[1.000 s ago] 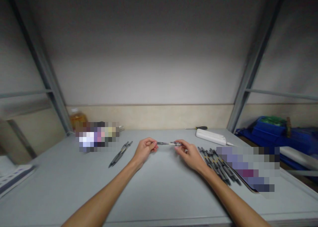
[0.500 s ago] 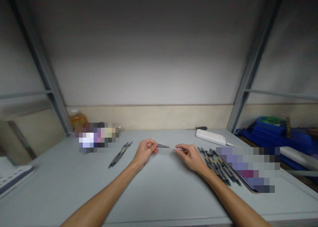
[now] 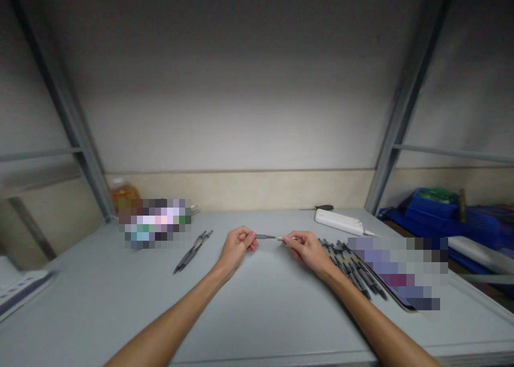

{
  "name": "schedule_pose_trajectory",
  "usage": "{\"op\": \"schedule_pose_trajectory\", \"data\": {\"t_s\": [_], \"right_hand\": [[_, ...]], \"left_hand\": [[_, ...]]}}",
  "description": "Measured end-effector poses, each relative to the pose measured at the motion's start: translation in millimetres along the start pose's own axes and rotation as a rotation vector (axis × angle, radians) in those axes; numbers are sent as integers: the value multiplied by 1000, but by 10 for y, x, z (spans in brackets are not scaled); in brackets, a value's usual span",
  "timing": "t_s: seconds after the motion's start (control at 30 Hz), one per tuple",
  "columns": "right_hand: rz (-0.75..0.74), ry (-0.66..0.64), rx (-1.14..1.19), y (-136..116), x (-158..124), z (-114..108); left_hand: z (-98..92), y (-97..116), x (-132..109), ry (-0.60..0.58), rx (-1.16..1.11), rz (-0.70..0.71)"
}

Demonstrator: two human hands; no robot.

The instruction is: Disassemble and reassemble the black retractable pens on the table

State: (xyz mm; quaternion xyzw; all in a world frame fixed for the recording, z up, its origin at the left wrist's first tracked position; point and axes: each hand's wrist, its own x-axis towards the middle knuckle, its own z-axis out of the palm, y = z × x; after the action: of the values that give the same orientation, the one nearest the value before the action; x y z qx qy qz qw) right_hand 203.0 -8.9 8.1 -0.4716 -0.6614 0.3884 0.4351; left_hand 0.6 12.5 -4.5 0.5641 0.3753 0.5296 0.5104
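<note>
Thumb and fingers of my left hand point(image 3: 237, 249) pinch a grey pen barrel point(image 3: 264, 236), held level just above the table. Its narrow end points right, toward my right hand point(image 3: 308, 252). That hand is closed on a thin, light-coloured rod point(image 3: 280, 238), which looks like a pen refill and lines up with the barrel's tip. How far the rod reaches into the barrel is hidden. Two grey pens point(image 3: 193, 252) lie side by side left of my left hand. A row of several similar pens point(image 3: 353, 270) lies beside my right forearm.
A screwdriver point(image 3: 323, 207) and a white power strip point(image 3: 339, 222) lie at the back right of the grey table point(image 3: 257, 313). Right of the pen row is a blurred-out flat item point(image 3: 395, 276). Another blurred item point(image 3: 156, 222) sits at the back left, before an amber bottle point(image 3: 124, 193).
My right thumb has shifted forward and now presses on the rod near the barrel's tip. Both hands have otherwise barely moved, and the camera view has drifted slightly.
</note>
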Motion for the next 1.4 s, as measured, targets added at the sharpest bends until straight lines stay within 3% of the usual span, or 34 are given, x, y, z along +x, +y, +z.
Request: {"op": "schedule_pose_trajectory", "data": {"t_s": [0.13,0.3,0.5,0.9,1.03,1.2,1.3,1.4], "right_hand": [[-6,20,75,18,17,12],[-7,1,65,-14,-8,18],[18,-14,89,-33,-31,38],[113,50,402,-11,-30,76],[119,163,612,-28,33,93],[123,229,827,-204,139,123],[81,192,927,-372,194,101],[93,92,1012,-517,237,40]], "left_hand": [[12,-3,-8,-77,23,-31],[-10,24,-25,-162,258,55],[14,49,-57,-67,431,137],[168,135,-174,74,556,208],[212,174,-214,21,553,300],[239,145,-238,-155,463,272],[211,133,-222,-205,480,268],[142,132,-175,-152,531,300]]}}
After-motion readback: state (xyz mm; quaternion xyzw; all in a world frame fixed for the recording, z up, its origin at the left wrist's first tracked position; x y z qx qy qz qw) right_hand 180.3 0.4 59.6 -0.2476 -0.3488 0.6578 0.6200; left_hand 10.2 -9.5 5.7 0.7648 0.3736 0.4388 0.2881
